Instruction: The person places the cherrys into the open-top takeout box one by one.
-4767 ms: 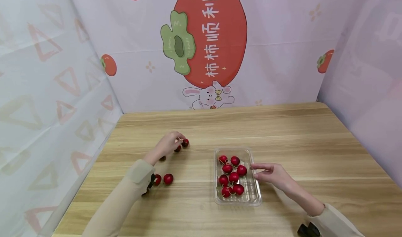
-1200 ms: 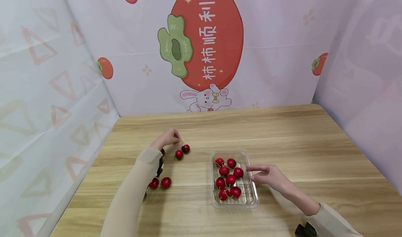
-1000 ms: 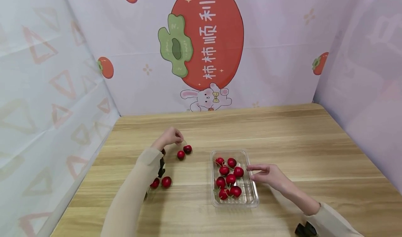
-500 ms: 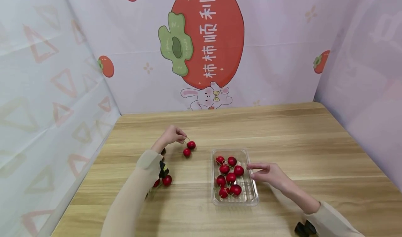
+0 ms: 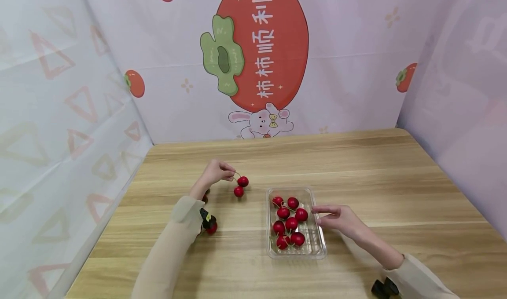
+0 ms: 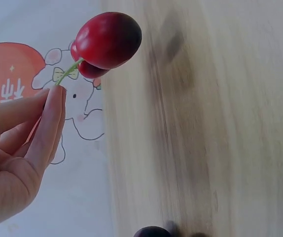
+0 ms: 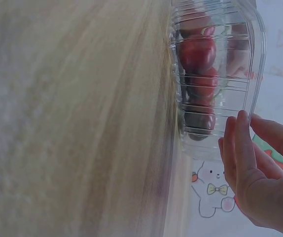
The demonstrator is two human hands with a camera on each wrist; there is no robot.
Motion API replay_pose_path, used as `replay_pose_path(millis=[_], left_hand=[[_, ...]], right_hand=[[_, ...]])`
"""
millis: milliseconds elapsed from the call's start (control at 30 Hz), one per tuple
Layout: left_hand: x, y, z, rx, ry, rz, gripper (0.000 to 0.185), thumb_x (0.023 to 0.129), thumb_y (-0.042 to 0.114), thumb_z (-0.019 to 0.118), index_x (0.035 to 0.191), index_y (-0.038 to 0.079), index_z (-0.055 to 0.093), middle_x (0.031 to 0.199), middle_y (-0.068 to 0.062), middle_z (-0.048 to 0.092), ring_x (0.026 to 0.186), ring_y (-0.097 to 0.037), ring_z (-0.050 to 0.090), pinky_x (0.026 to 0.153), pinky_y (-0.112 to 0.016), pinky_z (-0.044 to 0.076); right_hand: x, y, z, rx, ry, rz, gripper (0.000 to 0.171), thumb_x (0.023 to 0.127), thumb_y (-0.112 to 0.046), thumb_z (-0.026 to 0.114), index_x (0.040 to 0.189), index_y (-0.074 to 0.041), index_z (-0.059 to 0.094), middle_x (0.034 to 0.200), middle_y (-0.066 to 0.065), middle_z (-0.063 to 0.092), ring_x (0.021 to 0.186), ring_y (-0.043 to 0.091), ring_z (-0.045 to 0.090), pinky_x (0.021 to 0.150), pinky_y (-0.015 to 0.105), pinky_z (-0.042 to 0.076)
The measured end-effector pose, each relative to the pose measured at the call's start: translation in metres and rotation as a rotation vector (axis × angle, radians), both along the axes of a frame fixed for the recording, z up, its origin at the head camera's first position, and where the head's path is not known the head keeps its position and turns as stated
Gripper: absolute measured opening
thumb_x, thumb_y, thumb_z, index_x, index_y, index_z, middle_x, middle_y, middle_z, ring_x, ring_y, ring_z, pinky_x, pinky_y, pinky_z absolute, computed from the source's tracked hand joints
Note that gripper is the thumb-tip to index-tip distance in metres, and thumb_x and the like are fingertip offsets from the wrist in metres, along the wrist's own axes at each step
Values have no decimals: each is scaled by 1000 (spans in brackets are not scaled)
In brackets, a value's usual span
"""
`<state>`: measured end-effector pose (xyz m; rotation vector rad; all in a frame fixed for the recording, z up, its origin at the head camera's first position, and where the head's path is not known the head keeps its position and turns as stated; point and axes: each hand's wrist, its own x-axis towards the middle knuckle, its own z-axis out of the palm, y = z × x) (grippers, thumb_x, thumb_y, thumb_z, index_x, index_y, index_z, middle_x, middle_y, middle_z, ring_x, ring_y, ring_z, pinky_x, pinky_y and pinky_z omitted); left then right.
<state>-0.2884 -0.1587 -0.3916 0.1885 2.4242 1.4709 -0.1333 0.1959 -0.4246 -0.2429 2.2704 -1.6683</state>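
My left hand [image 5: 215, 172] pinches the green stems of two joined cherries [image 5: 243, 181] at the left back of the table. In the left wrist view the pair of cherries [image 6: 109, 40] hangs off the fingertips, one partly hiding the other, above the wood. A clear plastic container [image 5: 323, 246] stands mid-table with several red cherries [image 5: 291, 224] inside. My right hand [image 5: 342, 220] holds that container's right rim; in the right wrist view its thumb and fingertips lie on either side of the rim [image 7: 257, 59].
More cherries lie on the table under and beside my left forearm, one dark red cherry [image 5: 211, 227] by the wrist strap and another [image 5: 205, 198] behind it, partly hidden. A printed cloth [image 5: 348, 92] stands along the table's back edge, with cloth at both sides too.
My left hand has taken the cherry pair by its stems and lifted it, moving slightly right towards the container. My right hand and the container have stayed in place.
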Motion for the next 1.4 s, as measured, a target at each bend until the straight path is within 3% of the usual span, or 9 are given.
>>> replay_pose_path(millis=[167,400,567,700,800,933,1267,1400], left_hand=[[6,0,2,54,-2,77,21,83,-5,56,100,-17,58,97,-30,59,70,-22,65,80,-44,47],[21,0,11,219,6,142,20,80,-4,60,97,-16,60,92,-25,63,65,-14,65,68,-28,53],[31,6,18,304,-47,169,25,82,-2,59,103,-16,57,100,-28,59,70,-14,65,77,-33,50],[37,14,21,383,-99,196,31,82,-3,57,110,-16,53,98,-22,62,73,-14,64,81,-33,48],[45,20,23,472,-126,177,32,83,-5,56,111,-18,50,88,-12,64,75,-15,64,79,-30,49],[57,30,25,543,-157,137,32,84,-7,53,112,-19,48,85,-9,64,74,-14,64,76,-27,50],[81,49,25,557,-184,71,30,85,-5,53,111,-19,50,88,-10,64,74,-14,64,77,-29,50],[84,57,20,540,-190,39,29,84,-6,53,109,-19,50,95,-20,63,75,-13,64,78,-29,50]], right_hand=[[0,-1,0,-14,-4,-7,47,81,-19,63,118,8,51,119,24,51,94,18,61,79,22,47],[0,-3,0,-21,-11,-16,48,81,-19,64,118,9,50,118,24,52,93,18,61,78,22,48],[-1,-2,0,-29,-15,-18,48,81,-18,63,118,9,50,118,25,52,92,17,61,77,23,48],[-1,-2,1,-24,-11,-16,48,81,-19,64,118,9,51,119,24,51,92,18,61,78,24,48],[-2,-1,1,-28,-12,-7,49,81,-19,64,119,8,50,119,24,51,93,19,61,80,27,48],[-3,-1,0,-50,-20,10,50,81,-17,63,120,9,48,119,25,50,92,23,61,81,29,48],[-6,-3,-1,-75,-35,9,50,81,-16,63,120,11,46,117,27,51,91,27,61,78,29,49],[-6,-3,-2,-72,-30,5,50,82,-16,63,120,11,46,116,27,52,90,25,62,79,29,49]])
